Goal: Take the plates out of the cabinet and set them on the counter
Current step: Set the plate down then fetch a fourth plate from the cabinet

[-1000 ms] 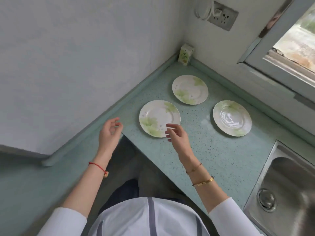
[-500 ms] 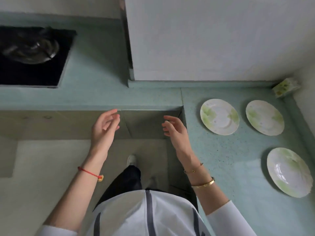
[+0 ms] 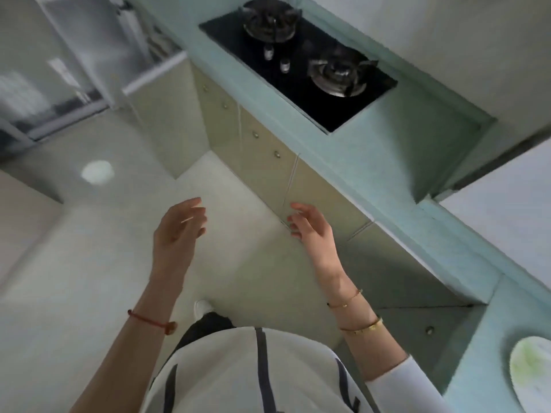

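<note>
One white plate with green leaf print (image 3: 530, 372) lies on the teal counter (image 3: 372, 162) at the far right edge of the view, partly cut off. The beige lower cabinet doors (image 3: 268, 156) with small round knobs run under the counter, all closed. My left hand (image 3: 179, 231) hangs over the floor with relaxed fingers and holds nothing. My right hand (image 3: 311, 231) is raised in front of a cabinet door, fingers loosely spread, holding nothing and touching nothing.
A black two-burner gas hob (image 3: 301, 64) is set into the counter at the top. Pale floor tiles (image 3: 89, 248) stretch to the left. A glass door frame (image 3: 74, 70) stands at the upper left. My shoe (image 3: 202, 307) shows below my hands.
The view has swung left, away from the corner with the three plates toward the hob and lower cabinets. Both hands came off the counter and now hover empty over the floor.
</note>
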`<action>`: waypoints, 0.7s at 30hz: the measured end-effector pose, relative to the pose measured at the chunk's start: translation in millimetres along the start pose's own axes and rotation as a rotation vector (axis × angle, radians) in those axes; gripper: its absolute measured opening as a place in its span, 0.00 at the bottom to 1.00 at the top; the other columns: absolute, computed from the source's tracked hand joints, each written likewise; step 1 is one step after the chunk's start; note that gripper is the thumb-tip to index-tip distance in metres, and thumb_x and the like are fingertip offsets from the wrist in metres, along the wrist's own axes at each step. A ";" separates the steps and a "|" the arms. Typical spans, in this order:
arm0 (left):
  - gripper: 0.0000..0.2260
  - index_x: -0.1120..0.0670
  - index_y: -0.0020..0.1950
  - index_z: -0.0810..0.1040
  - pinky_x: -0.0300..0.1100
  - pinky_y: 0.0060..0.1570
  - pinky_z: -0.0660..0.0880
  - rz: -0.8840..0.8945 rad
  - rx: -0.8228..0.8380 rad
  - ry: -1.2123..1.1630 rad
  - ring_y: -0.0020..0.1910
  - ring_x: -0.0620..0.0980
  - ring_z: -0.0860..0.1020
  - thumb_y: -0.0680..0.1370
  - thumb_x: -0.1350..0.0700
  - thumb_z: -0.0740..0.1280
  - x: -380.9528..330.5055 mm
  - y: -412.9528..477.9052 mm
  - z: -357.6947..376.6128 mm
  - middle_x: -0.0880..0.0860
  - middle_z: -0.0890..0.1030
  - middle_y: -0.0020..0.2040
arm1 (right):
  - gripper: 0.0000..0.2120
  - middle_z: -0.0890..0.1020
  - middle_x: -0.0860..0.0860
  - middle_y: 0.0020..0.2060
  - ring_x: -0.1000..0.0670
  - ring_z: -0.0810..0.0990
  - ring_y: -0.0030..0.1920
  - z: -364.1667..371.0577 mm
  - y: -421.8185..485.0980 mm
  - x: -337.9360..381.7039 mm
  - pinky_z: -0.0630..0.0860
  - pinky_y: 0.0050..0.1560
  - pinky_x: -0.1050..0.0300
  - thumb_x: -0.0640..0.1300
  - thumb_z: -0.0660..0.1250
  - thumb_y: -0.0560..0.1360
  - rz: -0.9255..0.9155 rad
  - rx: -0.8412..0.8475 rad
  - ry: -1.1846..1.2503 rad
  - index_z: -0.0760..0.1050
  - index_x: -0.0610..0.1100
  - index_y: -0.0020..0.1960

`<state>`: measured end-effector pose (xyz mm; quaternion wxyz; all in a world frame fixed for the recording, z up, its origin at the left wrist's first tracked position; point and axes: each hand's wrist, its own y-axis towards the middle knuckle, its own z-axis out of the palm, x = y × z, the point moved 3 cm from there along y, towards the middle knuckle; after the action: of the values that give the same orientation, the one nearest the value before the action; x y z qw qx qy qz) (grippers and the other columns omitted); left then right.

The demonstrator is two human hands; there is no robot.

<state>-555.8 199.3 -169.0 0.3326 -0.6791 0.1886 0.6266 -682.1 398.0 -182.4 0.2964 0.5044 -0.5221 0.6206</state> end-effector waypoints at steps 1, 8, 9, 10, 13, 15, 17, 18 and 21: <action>0.11 0.51 0.58 0.81 0.50 0.59 0.77 -0.007 -0.039 -0.009 0.54 0.53 0.80 0.81 0.64 0.65 -0.9 7.3 -21.7 0.56 0.81 0.54 | 0.11 0.80 0.50 0.43 0.51 0.77 0.44 25.1 5.0 4.3 0.76 0.50 0.57 0.38 0.61 0.79 -0.004 0.035 -0.018 0.78 0.44 0.59; 0.13 0.46 0.56 0.82 0.55 0.63 0.77 -0.006 -0.202 0.010 0.56 0.55 0.81 0.80 0.63 0.66 -9.4 66.1 -150.6 0.52 0.83 0.53 | 0.12 0.80 0.48 0.43 0.50 0.78 0.47 188.3 39.0 21.5 0.76 0.48 0.58 0.36 0.61 0.79 -0.033 0.203 -0.038 0.78 0.41 0.60; 0.13 0.45 0.56 0.82 0.55 0.63 0.77 0.002 -0.221 0.012 0.57 0.56 0.81 0.80 0.63 0.66 -11.5 75.4 -167.0 0.52 0.83 0.54 | 0.11 0.80 0.49 0.43 0.50 0.78 0.47 209.4 43.1 23.1 0.76 0.47 0.59 0.36 0.61 0.79 -0.032 0.227 -0.041 0.78 0.42 0.59; 0.13 0.45 0.57 0.82 0.55 0.63 0.77 0.008 -0.233 0.013 0.58 0.57 0.81 0.80 0.63 0.66 -13.9 83.4 -179.7 0.53 0.83 0.54 | 0.11 0.80 0.49 0.43 0.50 0.78 0.46 225.8 47.0 24.7 0.76 0.47 0.59 0.36 0.61 0.79 -0.033 0.247 -0.042 0.78 0.43 0.59; 0.14 0.44 0.57 0.82 0.55 0.63 0.77 0.022 -0.281 0.001 0.57 0.54 0.81 0.80 0.62 0.66 -21.6 110.2 -218.9 0.52 0.83 0.54 | 0.11 0.81 0.50 0.44 0.50 0.79 0.46 275.0 61.0 31.3 0.76 0.48 0.58 0.37 0.61 0.79 -0.041 0.304 -0.051 0.79 0.46 0.56; 0.13 0.44 0.57 0.82 0.55 0.64 0.77 0.023 -0.296 -0.010 0.57 0.54 0.81 0.80 0.61 0.67 -26.4 126.3 -235.7 0.52 0.83 0.54 | 0.11 0.81 0.50 0.44 0.51 0.79 0.46 297.5 70.7 35.5 0.76 0.49 0.58 0.39 0.62 0.79 -0.047 0.327 -0.063 0.79 0.47 0.56; 0.12 0.44 0.57 0.82 0.54 0.64 0.77 0.019 -0.320 -0.035 0.58 0.55 0.81 0.79 0.59 0.67 -30.7 143.4 -250.8 0.52 0.83 0.54 | 0.11 0.82 0.50 0.45 0.53 0.80 0.47 321.1 82.6 40.6 0.77 0.50 0.58 0.40 0.62 0.78 -0.056 0.351 -0.087 0.79 0.48 0.57; 0.12 0.45 0.58 0.82 0.54 0.64 0.77 0.016 -0.337 -0.045 0.59 0.56 0.81 0.78 0.59 0.67 -32.8 152.1 -257.8 0.52 0.83 0.54 | 0.11 0.82 0.50 0.46 0.53 0.80 0.47 333.0 89.2 43.6 0.78 0.51 0.57 0.41 0.62 0.78 -0.056 0.360 -0.097 0.79 0.49 0.57; 0.12 0.46 0.59 0.81 0.54 0.64 0.77 0.021 -0.376 -0.061 0.61 0.56 0.81 0.80 0.60 0.67 -39.7 183.5 -277.0 0.52 0.83 0.55 | 0.11 0.83 0.51 0.47 0.53 0.81 0.49 372.1 112.7 53.9 0.78 0.52 0.57 0.41 0.62 0.78 -0.063 0.386 -0.102 0.79 0.49 0.57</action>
<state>-484.0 -127.6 -171.6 0.1986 -0.7081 0.0652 0.6745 -682.1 5.6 -191.4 0.1868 0.5987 -0.3917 0.6732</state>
